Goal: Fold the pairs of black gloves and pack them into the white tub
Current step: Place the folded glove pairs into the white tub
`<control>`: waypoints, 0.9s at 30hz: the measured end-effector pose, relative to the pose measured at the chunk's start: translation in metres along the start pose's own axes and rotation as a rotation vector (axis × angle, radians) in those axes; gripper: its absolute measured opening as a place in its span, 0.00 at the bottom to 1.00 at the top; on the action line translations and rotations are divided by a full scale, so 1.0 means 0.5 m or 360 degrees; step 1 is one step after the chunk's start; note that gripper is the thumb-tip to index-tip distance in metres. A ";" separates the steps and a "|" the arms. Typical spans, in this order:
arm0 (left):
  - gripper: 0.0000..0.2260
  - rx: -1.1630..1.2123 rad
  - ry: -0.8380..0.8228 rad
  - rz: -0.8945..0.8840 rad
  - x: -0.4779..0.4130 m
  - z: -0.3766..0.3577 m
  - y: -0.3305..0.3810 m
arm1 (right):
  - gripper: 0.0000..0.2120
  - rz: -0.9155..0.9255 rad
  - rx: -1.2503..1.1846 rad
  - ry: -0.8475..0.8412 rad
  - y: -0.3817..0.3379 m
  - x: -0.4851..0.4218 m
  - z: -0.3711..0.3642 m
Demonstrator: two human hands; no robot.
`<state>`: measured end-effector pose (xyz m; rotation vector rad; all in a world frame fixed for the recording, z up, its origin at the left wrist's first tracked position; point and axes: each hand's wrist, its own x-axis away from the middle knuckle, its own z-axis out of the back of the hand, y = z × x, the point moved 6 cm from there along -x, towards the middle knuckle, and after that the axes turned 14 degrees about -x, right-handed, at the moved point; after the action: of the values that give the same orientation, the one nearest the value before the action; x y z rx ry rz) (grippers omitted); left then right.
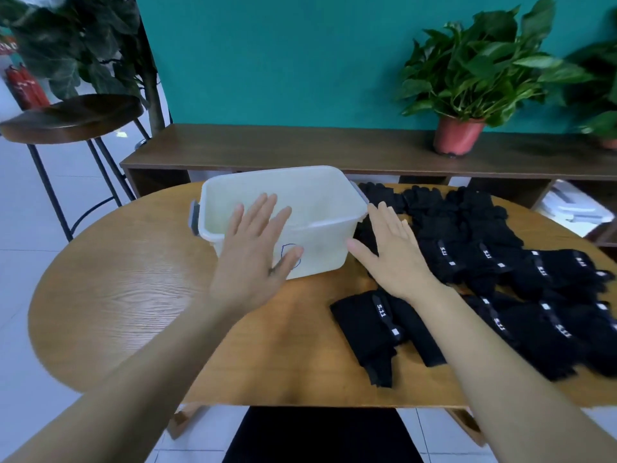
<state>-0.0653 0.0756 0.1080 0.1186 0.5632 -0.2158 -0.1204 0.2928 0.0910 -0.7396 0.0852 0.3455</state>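
Packing is judged not yet begun: the translucent white plastic tub point(317, 198) is seen empty, with black knit gloves point(467, 228) spread right of it. The left hand point(253, 259) and right hand point(394, 252) are held flat, holding nothing; a pair likely needs gripping next.
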 end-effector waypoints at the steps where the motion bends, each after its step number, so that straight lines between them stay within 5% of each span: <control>1: 0.27 0.0070 -0.0003 -0.0099 0.013 -0.018 0.035 | 0.37 -0.0020 -0.0009 0.0006 0.008 0.029 -0.009; 14: 0.22 0.0380 -0.0768 -0.0377 0.083 -0.266 0.197 | 0.29 -0.0190 0.0234 -0.0097 0.073 0.225 -0.153; 17: 0.22 0.0372 -0.0728 -0.0337 0.088 -0.265 0.188 | 0.35 -0.0136 0.0280 -0.0157 0.076 0.219 -0.172; 21: 0.22 0.0240 -0.0657 -0.0205 0.119 -0.248 0.154 | 0.25 0.0060 0.0230 -0.0361 0.068 0.201 -0.174; 27: 0.22 0.0145 -0.0614 -0.0043 0.186 -0.198 0.122 | 0.26 0.0491 0.0256 -0.0578 0.051 0.176 -0.182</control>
<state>-0.0257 0.1358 -0.0223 0.1534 0.1708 -0.2827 -0.0421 0.2733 -0.0098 -0.4943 -0.1165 0.7533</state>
